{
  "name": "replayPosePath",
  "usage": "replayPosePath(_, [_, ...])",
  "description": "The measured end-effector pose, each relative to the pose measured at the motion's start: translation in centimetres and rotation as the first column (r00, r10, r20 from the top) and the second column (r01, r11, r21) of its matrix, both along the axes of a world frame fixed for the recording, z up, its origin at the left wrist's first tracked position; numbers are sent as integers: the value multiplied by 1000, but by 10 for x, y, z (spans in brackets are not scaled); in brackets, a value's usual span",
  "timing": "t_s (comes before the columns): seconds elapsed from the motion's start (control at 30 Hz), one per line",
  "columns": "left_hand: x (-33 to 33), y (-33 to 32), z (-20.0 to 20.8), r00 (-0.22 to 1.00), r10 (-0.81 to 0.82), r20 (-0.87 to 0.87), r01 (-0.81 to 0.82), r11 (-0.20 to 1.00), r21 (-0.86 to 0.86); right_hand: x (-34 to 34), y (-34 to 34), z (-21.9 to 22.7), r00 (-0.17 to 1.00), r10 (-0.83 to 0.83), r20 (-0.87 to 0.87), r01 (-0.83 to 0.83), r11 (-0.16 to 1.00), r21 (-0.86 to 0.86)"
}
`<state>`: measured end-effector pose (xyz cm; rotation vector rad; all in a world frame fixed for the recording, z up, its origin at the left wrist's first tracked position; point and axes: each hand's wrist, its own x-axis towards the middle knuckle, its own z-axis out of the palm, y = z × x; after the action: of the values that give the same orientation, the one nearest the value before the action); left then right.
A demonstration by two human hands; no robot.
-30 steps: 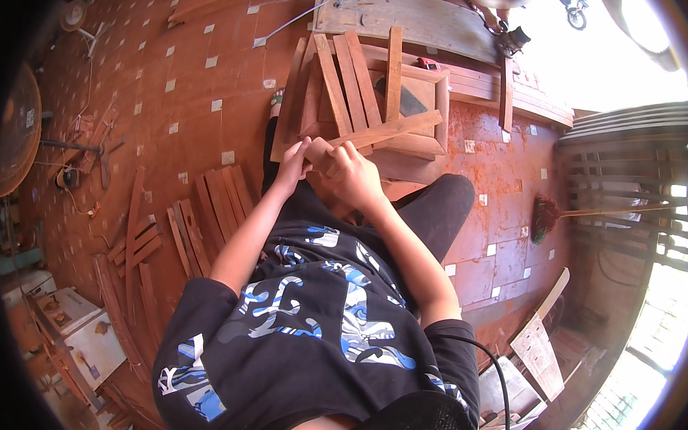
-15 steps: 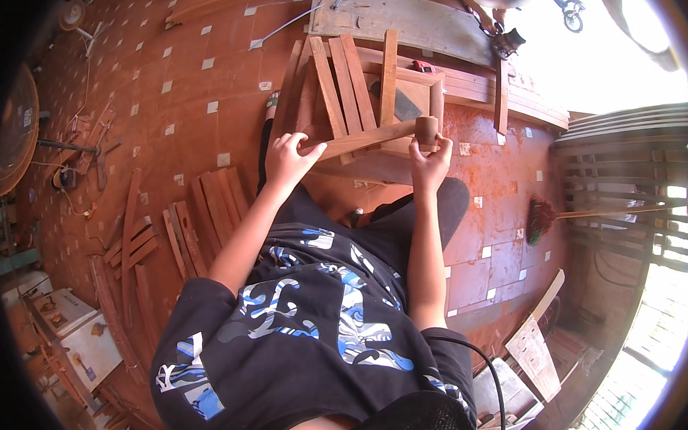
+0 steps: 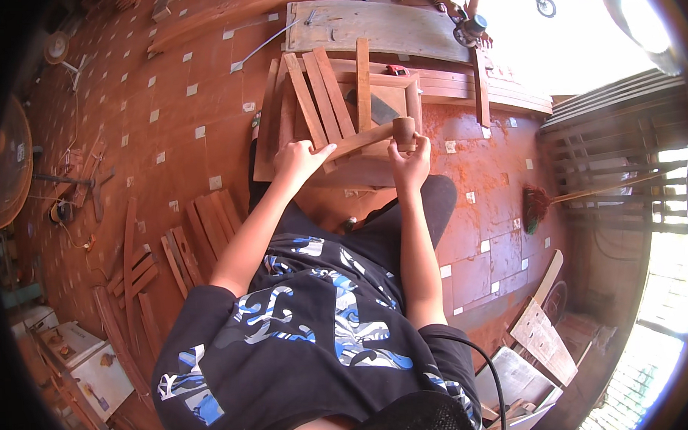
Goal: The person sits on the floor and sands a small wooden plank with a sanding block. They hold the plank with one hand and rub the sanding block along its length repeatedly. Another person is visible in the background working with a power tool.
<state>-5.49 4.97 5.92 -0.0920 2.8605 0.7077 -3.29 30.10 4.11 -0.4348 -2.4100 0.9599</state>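
From my remote seat I see the left hand point(image 3: 298, 162) pinching a slim brown wooden strip point(image 3: 366, 140) at twelve o'clock, long axis eight-to-two, toward the right hand point(image 3: 411, 164) gripping a short brown cylinder point(image 3: 404, 127).

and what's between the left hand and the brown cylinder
In the head view, a tan strip spans the stretch between the left hand and the brown cylinder, which is in the right hand's fingers.
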Motion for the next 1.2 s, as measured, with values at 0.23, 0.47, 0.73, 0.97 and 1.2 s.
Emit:
replayPosePath(0.23, [23, -46, -10, 989, 85, 118, -105, 978, 178, 0, -2, -5, 1000, 22, -13, -23, 998, -52])
replayPosePath(0.47, [51, -53, -42, 936, 154, 316, -343, 590, 730, -4, -2, -11, 996, 61, -63, -65, 996, -64])
replayPosePath(0.73, [50, -58, -68, 930, 204, 304, -365, 441, 820, 45, -99, 23, 740, 671, 46, -670, 727, 149])
replayPosePath(0.97, [49, -61, -67, 924, 250, 289, -379, 494, 783, 47, -108, 27, 765, 622, 168, -633, 774, 11])
replayPosePath(1.2, [46, -57, -77, 946, 259, 194, -302, 496, 814, -8, -8, 11, 999, 34, -12, -32, 992, 118])
